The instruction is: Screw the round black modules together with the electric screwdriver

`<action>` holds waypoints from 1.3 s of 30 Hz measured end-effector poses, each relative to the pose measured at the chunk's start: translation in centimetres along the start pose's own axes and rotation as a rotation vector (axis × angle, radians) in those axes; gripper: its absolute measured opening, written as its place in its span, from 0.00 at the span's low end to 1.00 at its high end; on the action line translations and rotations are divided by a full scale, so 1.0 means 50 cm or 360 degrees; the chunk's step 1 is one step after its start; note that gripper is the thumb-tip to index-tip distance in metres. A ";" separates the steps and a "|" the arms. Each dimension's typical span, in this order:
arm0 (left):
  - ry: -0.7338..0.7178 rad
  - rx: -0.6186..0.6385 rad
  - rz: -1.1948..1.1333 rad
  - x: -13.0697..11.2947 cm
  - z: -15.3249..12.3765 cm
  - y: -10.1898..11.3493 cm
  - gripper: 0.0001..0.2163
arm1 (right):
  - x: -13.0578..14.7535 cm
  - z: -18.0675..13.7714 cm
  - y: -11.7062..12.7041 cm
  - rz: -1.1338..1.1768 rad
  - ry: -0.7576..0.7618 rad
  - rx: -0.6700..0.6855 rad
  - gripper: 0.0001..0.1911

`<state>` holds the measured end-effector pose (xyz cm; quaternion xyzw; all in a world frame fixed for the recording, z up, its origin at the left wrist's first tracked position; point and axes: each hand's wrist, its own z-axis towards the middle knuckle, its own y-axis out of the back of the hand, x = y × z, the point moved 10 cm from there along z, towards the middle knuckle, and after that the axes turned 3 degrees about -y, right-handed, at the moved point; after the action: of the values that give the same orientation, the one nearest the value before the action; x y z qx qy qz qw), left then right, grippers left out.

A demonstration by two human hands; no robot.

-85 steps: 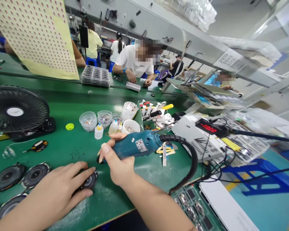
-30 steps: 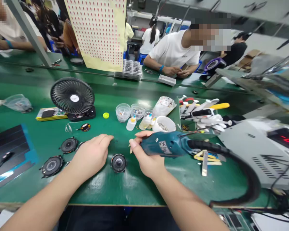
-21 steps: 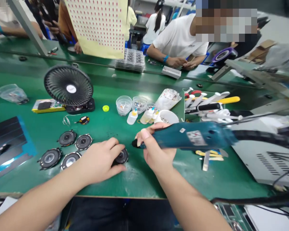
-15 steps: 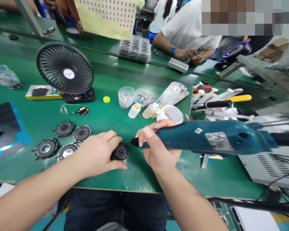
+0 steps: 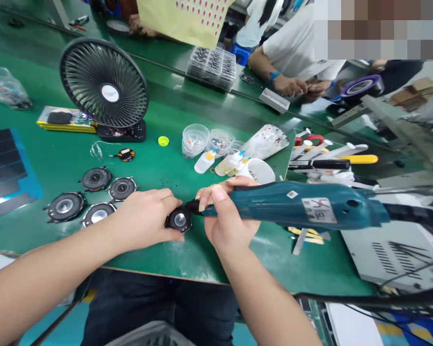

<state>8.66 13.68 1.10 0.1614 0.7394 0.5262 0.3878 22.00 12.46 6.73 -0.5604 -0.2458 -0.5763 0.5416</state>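
My left hand (image 5: 144, 218) pinches a small round black speaker part (image 5: 179, 219) on the green table (image 5: 173, 254), thumb and fingers closed round its left side. A teal electric screwdriver (image 5: 303, 207) lies almost level in my right hand (image 5: 225, 216), its black tip touching the speaker part's upper right edge. Several similar round speaker parts (image 5: 94, 194) sit in a cluster left of my left hand.
A black desk fan (image 5: 103, 84) stands at the back left. Small clear cups (image 5: 195, 139), glue bottles (image 5: 205, 162) and a white cup (image 5: 259, 170) sit behind my hands. A tool tray (image 5: 324, 156) and a white power unit (image 5: 392, 245) are on the right. Other people work across the table.
My head has tilted down and nearer. My left hand went from reaching out to gripping the speaker part. The screwdriver swung level and its tip came onto the part.
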 end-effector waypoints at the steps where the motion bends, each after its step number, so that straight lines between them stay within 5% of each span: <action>1: 0.0000 0.0005 -0.0001 0.001 0.000 -0.001 0.27 | -0.001 0.000 -0.001 -0.0032 -0.0009 -0.0002 0.15; 11: 0.0002 0.0021 -0.0031 -0.001 0.005 -0.001 0.25 | 0.003 -0.001 -0.014 -0.0122 0.0054 0.0097 0.15; 20: -0.0008 0.0010 -0.0088 0.002 0.009 -0.005 0.26 | -0.038 0.028 -0.064 -0.0521 -0.0167 0.0411 0.13; 39: -0.0049 -0.0147 -0.0101 0.002 0.003 0.011 0.22 | 0.011 0.024 0.004 -0.0020 -0.0090 0.0028 0.20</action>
<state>8.62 14.07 1.55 0.1280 0.7130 0.5446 0.4227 22.76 13.26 7.47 -0.5701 -0.2698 -0.5614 0.5357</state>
